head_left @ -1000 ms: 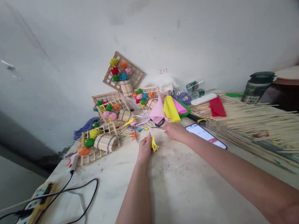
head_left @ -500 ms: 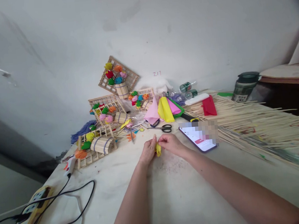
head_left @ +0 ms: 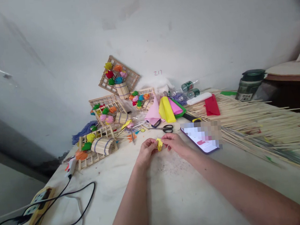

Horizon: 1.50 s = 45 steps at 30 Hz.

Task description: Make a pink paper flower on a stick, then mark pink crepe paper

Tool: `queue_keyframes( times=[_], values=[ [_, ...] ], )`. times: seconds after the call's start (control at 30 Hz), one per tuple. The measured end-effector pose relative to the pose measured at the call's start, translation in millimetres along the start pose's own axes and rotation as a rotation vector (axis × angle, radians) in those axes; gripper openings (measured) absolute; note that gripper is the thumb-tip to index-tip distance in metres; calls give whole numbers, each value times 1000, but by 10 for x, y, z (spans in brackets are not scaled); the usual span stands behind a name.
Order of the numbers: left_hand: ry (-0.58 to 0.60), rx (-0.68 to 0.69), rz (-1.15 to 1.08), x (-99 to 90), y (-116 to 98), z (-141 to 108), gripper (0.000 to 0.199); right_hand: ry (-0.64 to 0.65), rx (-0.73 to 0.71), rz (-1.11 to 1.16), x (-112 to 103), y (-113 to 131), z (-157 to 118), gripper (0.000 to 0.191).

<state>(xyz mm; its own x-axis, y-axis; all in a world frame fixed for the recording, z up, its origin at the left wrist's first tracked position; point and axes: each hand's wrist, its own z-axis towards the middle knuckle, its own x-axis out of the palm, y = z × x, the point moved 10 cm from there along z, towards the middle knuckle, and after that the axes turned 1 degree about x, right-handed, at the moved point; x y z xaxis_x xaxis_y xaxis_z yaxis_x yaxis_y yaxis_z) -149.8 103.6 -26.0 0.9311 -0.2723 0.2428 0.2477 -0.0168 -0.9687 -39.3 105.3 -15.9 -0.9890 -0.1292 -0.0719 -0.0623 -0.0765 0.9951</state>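
Observation:
A small crumpled piece of yellow crepe paper [head_left: 159, 144] is pinched between my two hands above the table. My left hand [head_left: 147, 151] grips its left side with thumb and fingers. On the right edge, the fingertips of my right hand [head_left: 174, 143] are closed on the same paper. Just beyond my hands lie black-handled scissors [head_left: 167, 128]. Folded sheets of yellow paper [head_left: 166, 110] and pink paper [head_left: 153, 113] lie behind them. A phone [head_left: 200, 138] with a lit, partly blurred screen is beside my right hand.
Stick lattices with paper flowers [head_left: 102, 146] stand at the left and back. Near them lies a glue gun [head_left: 70, 166], its cord running to a power strip [head_left: 30, 215]. Thin wooden sticks [head_left: 257, 125] cover the right side, with a dark jar [head_left: 250, 83] behind.
My hands have drawn slightly apart, and the yellow paper between them shows more openly. My left fingers have curled inward around its edge.

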Motion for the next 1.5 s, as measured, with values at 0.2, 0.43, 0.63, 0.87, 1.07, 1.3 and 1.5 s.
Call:
queue_keyframes(
  times=[0.2, 0.43, 0.63, 0.87, 1.07, 1.3, 1.5],
  values=[
    [19, -47, 24, -9, 62, 8, 23, -24, 20, -39, -30, 8, -6, 26],
    [-9, 34, -21, -67, 21, 38, 25, -50, -85, -75, -55, 89, -8, 7],
    [28, 101, -83, 1, -87, 24, 38, -67, -73, -63, -78, 36, 7, 16],
    [-12, 127, -24, 7, -123, 14, 30, -19, -45, -44, -45, 58, -8, 21],
    [32, 121, 6, 6, -92, 34, 30, 78, -34, -80, 16, 33, 1, 21],
    [47, 102, 21, -27, -61, 53, 30, 131, -50, -90, 40, 66, -10, 23],
    [10, 110, 26, -45, -122, 29, 31, 67, -28, -91, -2, 102, -16, 27]
  ],
)
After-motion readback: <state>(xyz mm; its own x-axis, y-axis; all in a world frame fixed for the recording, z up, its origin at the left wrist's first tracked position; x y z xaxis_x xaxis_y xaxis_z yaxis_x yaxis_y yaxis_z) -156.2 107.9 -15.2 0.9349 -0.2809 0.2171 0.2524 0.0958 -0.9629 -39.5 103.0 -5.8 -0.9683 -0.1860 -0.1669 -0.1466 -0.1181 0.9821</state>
